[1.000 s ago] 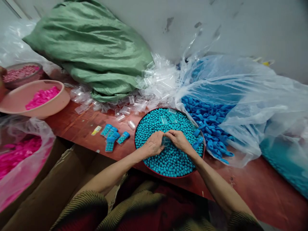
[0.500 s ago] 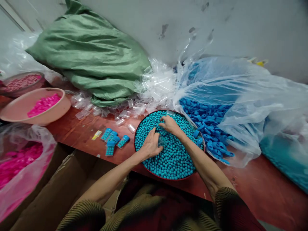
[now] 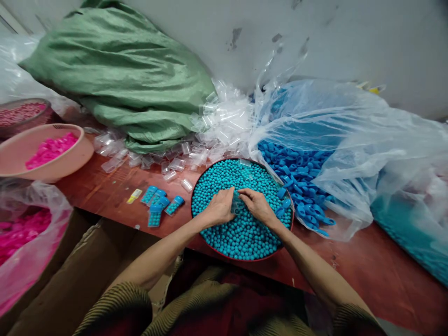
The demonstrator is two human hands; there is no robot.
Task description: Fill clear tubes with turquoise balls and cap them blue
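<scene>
The left grip (image 3: 220, 208) is holding a clear case (image 3: 237, 204); just right of it, the right grip (image 3: 259, 205) is hanging, hold unclear.

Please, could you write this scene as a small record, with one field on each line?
Left hand: holding a small clear plastic case
Right hand: near that case, contact unclear
Under hands: round red-rimmed tray of small turquoise beads
Left of tray: blue-capped clear plastic cases holding turquoise beads
Right of tray: blue plastic pieces at an open translucent plastic bag
Behind tray: heap of clear plastic cases
</scene>
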